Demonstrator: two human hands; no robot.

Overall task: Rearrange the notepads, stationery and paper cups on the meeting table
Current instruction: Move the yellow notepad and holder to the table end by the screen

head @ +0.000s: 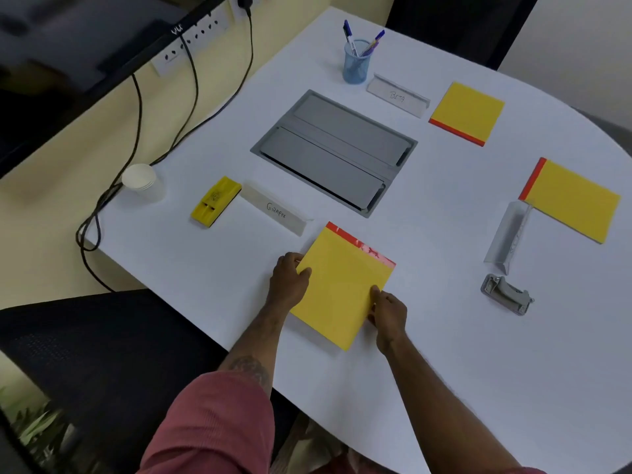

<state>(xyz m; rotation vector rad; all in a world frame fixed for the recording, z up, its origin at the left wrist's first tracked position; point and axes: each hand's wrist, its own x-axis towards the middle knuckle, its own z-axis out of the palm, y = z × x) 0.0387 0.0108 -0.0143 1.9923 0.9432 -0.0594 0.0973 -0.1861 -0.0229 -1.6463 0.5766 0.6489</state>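
Both grips [289, 282] [388, 313] hold notepad [342, 289] between them.

— What is the person wearing?
— A dusty-red, ribbed short sleeve [212, 425] on the left arm, nearest us.
— Any markings?
— A dark tattoo [251, 367] on the left forearm. The left hand [289, 280] and right hand [388, 314] are bare.

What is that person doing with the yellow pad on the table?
A person grips the nearest notepad with both hands, the left hand on its left edge and the right hand on its right edge, at the near side of the white table. A second notepad and a third notepad lie farther right. A stack of paper cups stands at the left corner.
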